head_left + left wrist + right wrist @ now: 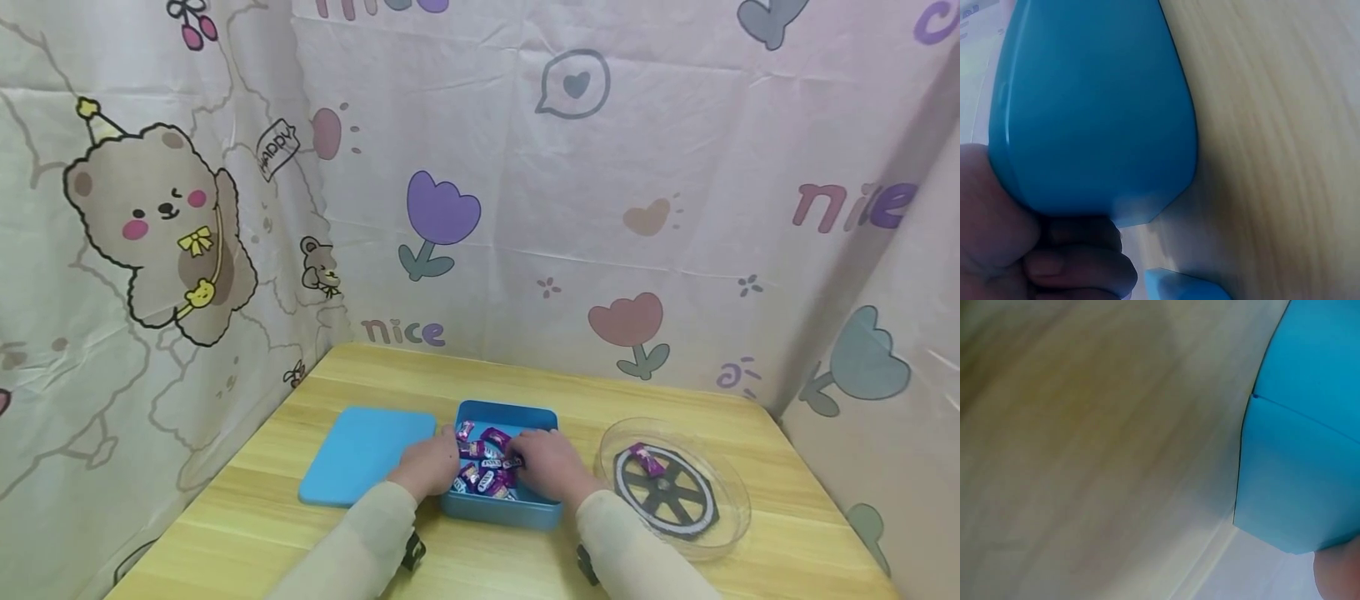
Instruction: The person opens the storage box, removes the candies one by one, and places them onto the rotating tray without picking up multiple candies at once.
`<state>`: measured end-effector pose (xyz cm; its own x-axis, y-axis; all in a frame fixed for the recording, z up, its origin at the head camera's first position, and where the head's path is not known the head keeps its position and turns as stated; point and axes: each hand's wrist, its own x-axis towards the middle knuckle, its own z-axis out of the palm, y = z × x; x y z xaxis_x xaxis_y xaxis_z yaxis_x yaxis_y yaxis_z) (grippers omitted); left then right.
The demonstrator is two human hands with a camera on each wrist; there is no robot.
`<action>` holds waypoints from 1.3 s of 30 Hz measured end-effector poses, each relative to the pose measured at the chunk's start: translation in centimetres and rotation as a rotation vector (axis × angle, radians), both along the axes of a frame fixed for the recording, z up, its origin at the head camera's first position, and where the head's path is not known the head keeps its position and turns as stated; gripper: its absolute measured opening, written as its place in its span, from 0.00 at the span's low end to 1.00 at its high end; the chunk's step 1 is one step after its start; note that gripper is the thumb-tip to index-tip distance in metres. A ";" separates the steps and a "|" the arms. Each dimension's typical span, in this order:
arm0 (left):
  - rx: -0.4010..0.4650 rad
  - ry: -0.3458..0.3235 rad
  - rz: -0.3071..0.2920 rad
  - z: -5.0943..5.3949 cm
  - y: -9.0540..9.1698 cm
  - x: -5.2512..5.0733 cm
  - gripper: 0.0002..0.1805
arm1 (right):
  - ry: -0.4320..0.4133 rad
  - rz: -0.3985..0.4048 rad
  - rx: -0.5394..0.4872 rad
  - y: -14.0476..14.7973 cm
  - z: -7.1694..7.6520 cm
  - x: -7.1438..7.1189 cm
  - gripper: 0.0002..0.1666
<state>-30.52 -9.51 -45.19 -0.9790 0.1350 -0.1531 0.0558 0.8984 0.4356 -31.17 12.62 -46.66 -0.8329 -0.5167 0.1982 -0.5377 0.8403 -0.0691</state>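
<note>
A blue rectangular box (502, 512) stands uncovered on the table, with several small candies (487, 481) in purple and white wrappers inside. My left hand (429, 464) grips the box's left side; the left wrist view shows curled fingers (1085, 272) against the end of the blue wall. My right hand (551, 462) reaches over the right part of the box, fingertips down at the candies. Whether they pinch one is hidden. In the right wrist view only a bit of skin shows beside the box (1297, 487).
A flat blue lid (363, 454) lies left of the box. To the right is a round clear container (738, 508) with a dark spoked wheel pattern (666, 492) and one purple-wrapped candy (647, 460) in it. Printed curtains (525, 275) enclose the wooden table (465, 567).
</note>
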 end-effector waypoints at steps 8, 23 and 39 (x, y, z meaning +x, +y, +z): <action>-0.021 0.010 -0.007 0.0 0.0 0.0 0.31 | 0.026 0.001 0.015 0.0 -0.1 0.0 0.05; -0.053 0.003 -0.009 0.0 0.2 0.0 0.31 | -0.074 -0.029 -0.024 0.0 0.5 -0.2 0.09; -0.023 0.000 -0.005 0.2 0.1 0.3 0.30 | -0.161 -0.042 -0.224 1.3 3.9 0.2 0.11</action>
